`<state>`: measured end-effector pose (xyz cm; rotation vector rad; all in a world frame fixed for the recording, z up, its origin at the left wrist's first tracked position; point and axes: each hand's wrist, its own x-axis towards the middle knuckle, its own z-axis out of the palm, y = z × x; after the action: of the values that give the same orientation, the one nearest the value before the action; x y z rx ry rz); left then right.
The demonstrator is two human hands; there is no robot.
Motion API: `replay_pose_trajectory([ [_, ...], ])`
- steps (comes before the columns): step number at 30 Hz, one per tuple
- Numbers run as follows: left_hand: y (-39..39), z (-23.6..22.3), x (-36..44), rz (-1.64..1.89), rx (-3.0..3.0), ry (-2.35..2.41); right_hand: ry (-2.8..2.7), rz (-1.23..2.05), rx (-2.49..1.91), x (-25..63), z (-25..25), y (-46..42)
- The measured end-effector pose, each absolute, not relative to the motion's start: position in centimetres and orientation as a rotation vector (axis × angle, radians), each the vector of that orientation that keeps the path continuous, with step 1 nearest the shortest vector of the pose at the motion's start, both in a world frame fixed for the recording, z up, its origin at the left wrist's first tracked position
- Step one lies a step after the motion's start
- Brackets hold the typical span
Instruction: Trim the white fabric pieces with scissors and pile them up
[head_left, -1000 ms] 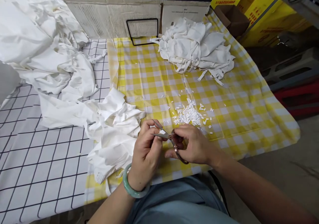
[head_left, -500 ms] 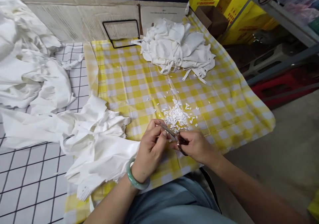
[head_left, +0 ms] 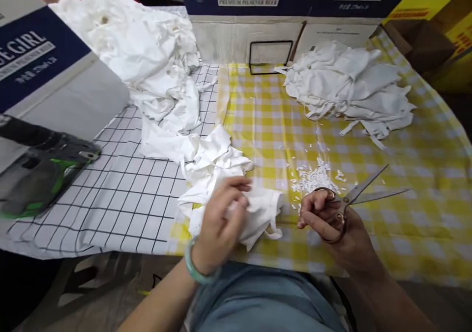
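Observation:
My right hand (head_left: 328, 224) has its fingers through the handles of a pair of scissors (head_left: 345, 200). The blades are spread apart and point to the right, away from my body. Over a white cloth piece (head_left: 260, 214) with a narrow strap hovers my left hand (head_left: 221, 219), slightly blurred, its thumb and fingers apart with nothing visible between them. A jade-coloured bangle (head_left: 195, 263) circles the left wrist. Beyond the scissors lies a heap of tiny white clippings (head_left: 313, 177). More crumpled white cloth (head_left: 217, 160) lies just past my left hand.
A pile of strapped white cloth pieces (head_left: 346, 81) sits at the back right, and a larger white cloth heap (head_left: 147, 51) at the back left. Beer cartons (head_left: 254, 32) wall the far side. A power tool (head_left: 44, 169) and a black wire frame (head_left: 271, 57) also stand there.
The view has swung left. My hands, earlier together at the scissors, have moved apart; the left has let go of a white cloth piece, and the scissors now point right with blades spread.

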<state>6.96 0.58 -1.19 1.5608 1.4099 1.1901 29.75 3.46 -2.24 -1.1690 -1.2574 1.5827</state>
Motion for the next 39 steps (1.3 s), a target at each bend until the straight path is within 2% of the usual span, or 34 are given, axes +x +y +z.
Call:
replay_pose_trajectory([
  [4, 1.2, -2.6, 1.5, 1.228, 1.801, 1.806, -1.520, 1.497, -1.182, 27.9, -2.4, 4.7],
  [9, 6.2, -2.6, -0.2, 0.649, 2.509, 1.701, -1.625, 1.376, -1.119, 21.7, -4.2, 5.9],
  [11, 7.1, -1.4, -0.3, 0.677, 2.584, 1.647, -1.542, 1.375, -1.105, 19.2, -4.7, 6.1],
  [13, 6.6, 0.0, -0.1, 0.899, 2.573, 1.598, -1.470, 1.370, -1.073, 17.3, -4.7, 6.3],
  [15, 5.2, 1.4, 0.2, 1.104, 2.484, 1.545, -1.417, 1.403, -1.015, 16.3, -4.1, 6.6],
  [17, 3.7, 2.3, 0.4, 1.163, 2.236, 1.547, -1.350, 1.519, -0.920, 16.2, -3.2, 7.0],
  [19, 2.8, 2.7, 0.6, 1.050, 1.789, 1.485, -1.311, 1.668, -0.815, 17.1, -2.2, 7.7],
  [23, 2.5, 2.3, 0.7, 0.696, 0.931, 0.952, -1.363, 1.808, -0.681, 19.5, -1.3, 9.2],
  [26, 2.5, 1.6, 1.4, 0.677, 0.612, 0.756, -1.372, 1.859, -0.640, 20.7, -1.2, 9.9],
  [35, 1.7, 1.2, 4.4, 0.654, 0.352, 0.521, -1.499, 1.970, -0.419, 22.0, 0.4, 10.8],
  [39, 1.3, 1.2, 5.2, 0.788, 0.612, 0.839, -1.615, 1.917, -0.499, 22.7, 0.3, 11.4],
])
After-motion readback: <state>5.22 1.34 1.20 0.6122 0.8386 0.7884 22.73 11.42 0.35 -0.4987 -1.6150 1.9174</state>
